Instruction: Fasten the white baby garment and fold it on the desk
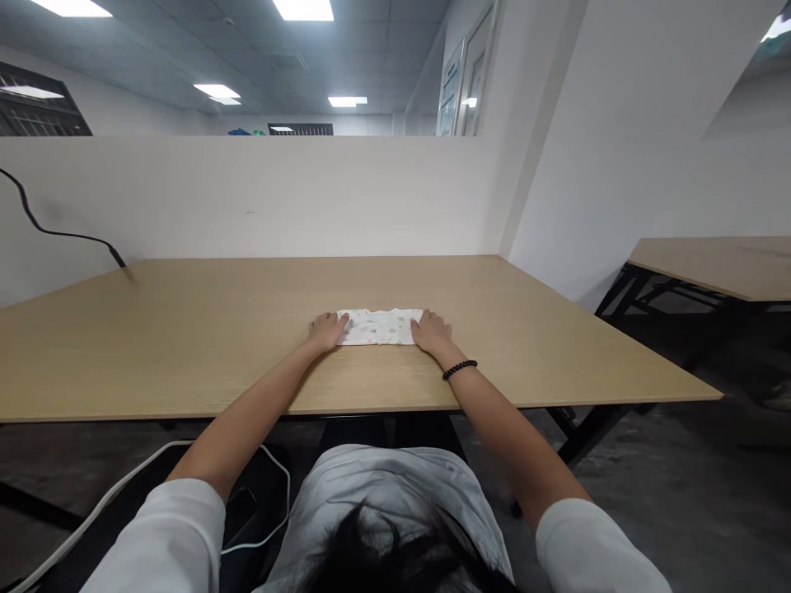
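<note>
Centrally, a white cloth [380, 328] printed with small motifs is laid flat on the wooden table [247, 288], in front of the seated person's body and nearer the near edge than the far edge. Both forearms are extended forward over the near edge and angled inward, so that the hands are brought to opposite ends of the cloth. The left hand [327, 331] is placed palm down at the left end, with the fingers directed toward the far side and the thumb turned inward onto the fabric. The right hand [432, 331] is placed palm down at the right end in a mirrored pose, its thumb likewise laid on the fabric; a black beaded bracelet [461, 368] is worn on the right wrist. Contact is made at both ends, but whether the fabric is pinched or merely pressed cannot be told. The long axis of the cloth is oriented left to right, roughly parallel to the near table edge, with the short ends directed toward the hands. The near side of the cloth is nearly straight; the far side is slightly uneven. The table is bounded on the far side by a white wall [309, 198].
</note>
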Demonstrator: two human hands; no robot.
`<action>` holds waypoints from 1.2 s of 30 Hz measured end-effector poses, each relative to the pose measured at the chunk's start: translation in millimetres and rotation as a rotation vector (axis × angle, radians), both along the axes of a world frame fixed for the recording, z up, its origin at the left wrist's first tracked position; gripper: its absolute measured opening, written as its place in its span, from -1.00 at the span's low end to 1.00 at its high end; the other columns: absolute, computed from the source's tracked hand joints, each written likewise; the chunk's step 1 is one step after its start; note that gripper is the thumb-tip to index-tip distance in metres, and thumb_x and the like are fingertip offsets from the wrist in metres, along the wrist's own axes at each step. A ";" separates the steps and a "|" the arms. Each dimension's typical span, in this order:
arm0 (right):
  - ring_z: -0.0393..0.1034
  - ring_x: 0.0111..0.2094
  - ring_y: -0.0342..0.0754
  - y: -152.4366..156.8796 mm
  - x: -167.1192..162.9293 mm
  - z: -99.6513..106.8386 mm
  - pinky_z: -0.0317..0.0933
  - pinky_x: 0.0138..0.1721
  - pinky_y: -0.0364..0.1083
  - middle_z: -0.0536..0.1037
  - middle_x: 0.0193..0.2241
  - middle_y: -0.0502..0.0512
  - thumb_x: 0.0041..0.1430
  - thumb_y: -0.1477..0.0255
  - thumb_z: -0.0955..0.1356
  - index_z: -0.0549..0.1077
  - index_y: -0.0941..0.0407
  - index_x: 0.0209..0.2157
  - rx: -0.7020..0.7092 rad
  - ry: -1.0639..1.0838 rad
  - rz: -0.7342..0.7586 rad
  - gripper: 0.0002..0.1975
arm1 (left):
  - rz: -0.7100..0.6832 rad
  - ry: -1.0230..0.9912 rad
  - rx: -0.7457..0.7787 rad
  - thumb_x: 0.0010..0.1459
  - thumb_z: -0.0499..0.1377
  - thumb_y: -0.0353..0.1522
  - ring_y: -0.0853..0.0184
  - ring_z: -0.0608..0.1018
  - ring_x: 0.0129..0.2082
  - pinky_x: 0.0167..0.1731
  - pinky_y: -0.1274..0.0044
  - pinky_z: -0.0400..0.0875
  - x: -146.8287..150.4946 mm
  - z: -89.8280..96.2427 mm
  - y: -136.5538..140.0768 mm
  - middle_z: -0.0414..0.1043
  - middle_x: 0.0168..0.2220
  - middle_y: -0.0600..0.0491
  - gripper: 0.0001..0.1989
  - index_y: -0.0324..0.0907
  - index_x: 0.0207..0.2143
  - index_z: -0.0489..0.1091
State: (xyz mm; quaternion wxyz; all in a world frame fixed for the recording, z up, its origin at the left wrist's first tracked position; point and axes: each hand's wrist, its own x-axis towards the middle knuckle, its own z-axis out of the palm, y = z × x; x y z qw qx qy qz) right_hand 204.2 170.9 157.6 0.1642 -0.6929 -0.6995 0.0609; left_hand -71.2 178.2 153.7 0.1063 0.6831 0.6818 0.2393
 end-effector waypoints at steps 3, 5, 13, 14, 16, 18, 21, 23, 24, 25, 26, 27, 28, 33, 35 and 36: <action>0.21 0.20 0.37 0.3 0.4 3.4 0.10 0.13 0.28 0.38 0.12 0.56 0.34 0.30 0.20 0.33 0.29 0.14 0.025 0.017 -0.045 -0.53 | 0.029 -0.052 0.036 0.23 0.07 -0.16 -0.05 0.43 0.14 0.07 0.24 0.28 -1.6 1.9 0.0 0.45 0.05 -0.31 -0.62 -0.22 -0.05 0.37; 0.29 0.14 0.34 0.1 0.3 5.9 0.14 0.10 0.25 0.44 0.07 0.53 0.30 0.34 0.24 0.30 0.29 0.15 0.021 0.041 -0.038 -0.54 | 0.034 -0.134 0.057 0.17 0.16 -0.22 -0.01 0.50 0.06 -0.01 0.31 0.36 -2.0 2.1 -0.5 0.50 -0.01 -0.27 -0.58 -0.22 0.03 0.30; 0.42 0.05 0.29 3.7 -0.2 6.6 0.28 -0.02 0.13 0.53 -0.03 0.44 0.27 0.36 0.29 0.44 0.21 0.02 -0.031 0.036 -0.039 -0.66 | -0.014 -0.486 0.009 0.01 0.27 -0.46 0.15 0.59 -0.12 -0.21 0.42 0.50 0.2 -2.1 3.5 0.49 -0.06 -0.16 -0.35 -0.22 0.17 0.17; 0.42 0.04 0.29 4.5 0.0 6.3 0.29 -0.03 0.12 0.54 -0.04 0.43 0.27 0.37 0.28 0.47 0.19 -0.01 -0.031 0.028 -0.027 -0.68 | -0.015 -0.537 0.006 0.01 0.27 -0.48 0.18 0.59 -0.14 -0.23 0.44 0.52 1.1 -1.7 3.8 0.48 -0.06 -0.15 -0.34 -0.21 0.18 0.17; 0.43 0.03 0.28 5.9 0.4 5.9 0.30 -0.04 0.11 0.55 -0.05 0.43 0.26 0.38 0.29 0.50 0.19 -0.04 -0.014 0.030 -0.010 -0.69 | 0.005 -0.641 -0.003 0.00 0.27 -0.52 0.21 0.60 -0.16 -0.27 0.48 0.53 3.0 0.1 3.4 0.45 -0.02 -0.16 -0.30 -0.21 0.21 0.15; 0.44 0.01 0.27 6.6 0.9 5.5 0.31 -0.07 0.08 0.54 -0.05 0.44 0.24 0.39 0.29 0.50 0.20 -0.04 0.016 0.048 -0.004 -0.69 | 0.037 -0.763 -0.017 -0.03 0.27 -0.59 0.21 0.61 -0.15 -0.28 0.50 0.54 4.5 2.5 2.0 0.42 0.04 -0.19 -0.21 -0.21 0.25 0.10; 0.46 -0.06 0.23 6.3 1.5 5.0 0.31 -0.12 0.03 0.54 -0.08 0.43 0.20 0.41 0.29 0.47 0.23 -0.06 0.047 0.106 -0.009 -0.68 | 0.074 -0.941 -0.049 -0.11 0.29 -0.65 0.16 0.60 -0.08 -0.28 0.50 0.55 6.2 6.0 -1.1 0.36 0.13 -0.26 -0.06 -0.20 0.31 -0.01; 0.47 -0.11 0.20 5.7 1.4 5.0 0.30 -0.17 0.00 0.56 -0.14 0.39 0.17 0.42 0.29 0.44 0.25 -0.08 0.067 0.176 -0.012 -0.70 | 0.090 -1.042 -0.062 -0.15 0.34 -0.64 0.12 0.59 -0.04 -0.26 0.49 0.56 7.0 8.4 -3.3 0.33 0.16 -0.31 0.05 -0.22 0.35 -0.09; 0.47 -0.14 0.17 5.5 1.2 5.1 0.29 -0.19 -0.02 0.56 -0.16 0.36 0.16 0.44 0.29 0.42 0.24 -0.08 0.087 0.222 -0.010 -0.70 | 0.094 -1.086 -0.070 -0.16 0.37 -0.63 0.11 0.59 -0.04 -0.25 0.48 0.57 7.3 9.7 -4.3 0.33 0.16 -0.34 0.08 -0.24 0.36 -0.11; 0.47 -0.16 0.14 5.5 0.8 5.2 0.28 -0.20 -0.04 0.56 -0.18 0.31 0.13 0.46 0.29 0.40 0.22 -0.08 0.115 0.273 -0.004 -0.70 | 0.091 -1.125 -0.079 -0.16 0.39 -0.61 0.10 0.60 -0.05 -0.24 0.46 0.57 7.5 11.1 -5.4 0.35 0.15 -0.36 0.08 -0.27 0.35 -0.09; 0.46 -0.18 0.11 5.7 0.4 5.3 0.28 -0.22 -0.06 0.56 -0.19 0.27 0.11 0.48 0.30 0.37 0.19 -0.07 0.147 0.326 0.002 -0.69 | 0.075 -1.156 -0.096 -0.16 0.41 -0.58 0.10 0.61 -0.08 -0.24 0.44 0.57 7.7 12.5 -6.3 0.40 0.11 -0.36 0.04 -0.30 0.34 -0.03; 0.46 -0.20 0.09 6.0 -0.1 5.4 0.27 -0.23 -0.08 0.56 -0.20 0.22 0.08 0.50 0.30 0.34 0.17 -0.06 0.176 0.379 0.006 -0.66 | 0.046 -1.182 -0.120 -0.14 0.42 -0.55 0.10 0.63 -0.13 -0.23 0.42 0.58 7.9 14.0 -7.2 0.45 0.05 -0.35 -0.04 -0.33 0.29 0.07; 0.45 -0.22 0.06 6.5 -0.6 5.4 0.27 -0.25 -0.09 0.55 -0.21 0.18 0.06 0.51 0.31 0.32 0.15 -0.05 0.197 0.431 0.009 -0.64 | 0.007 -1.202 -0.151 -0.12 0.42 -0.52 0.11 0.64 -0.18 -0.24 0.41 0.58 8.0 15.2 -8.1 0.51 -0.02 -0.32 -0.16 -0.35 0.22 0.20; 0.46 -0.23 0.02 8.8 -1.2 5.4 0.28 -0.24 -0.10 0.55 -0.19 0.16 0.08 0.36 0.39 0.26 0.14 -0.01 0.143 0.665 -0.019 -0.55 | -0.091 -1.215 -0.217 0.03 0.37 -0.42 0.17 0.65 -0.33 -0.27 0.41 0.58 10.2 16.8 -10.2 0.60 -0.33 -0.15 -0.74 -0.32 -0.20 0.47; 0.47 -0.17 0.02 8.5 -0.9 6.0 0.28 -0.21 -0.10 0.54 -0.13 0.21 0.10 0.32 0.40 0.29 0.15 -0.04 0.128 0.677 -0.032 -0.59 | -0.067 -1.171 -0.203 0.06 0.35 -0.40 0.19 0.64 -0.34 -0.28 0.41 0.56 10.5 16.3 -10.2 0.60 -0.36 -0.11 -0.79 -0.28 -0.26 0.46; 0.46 -0.14 0.03 8.0 -0.7 6.6 0.28 -0.19 -0.10 0.54 -0.11 0.23 0.11 0.34 0.40 0.32 0.16 -0.06 0.131 0.660 -0.035 -0.62 | -0.068 -1.137 -0.200 0.05 0.35 -0.39 0.20 0.64 -0.33 -0.27 0.41 0.55 9.8 16.6 -10.6 0.59 -0.34 -0.10 -0.79 -0.26 -0.26 0.44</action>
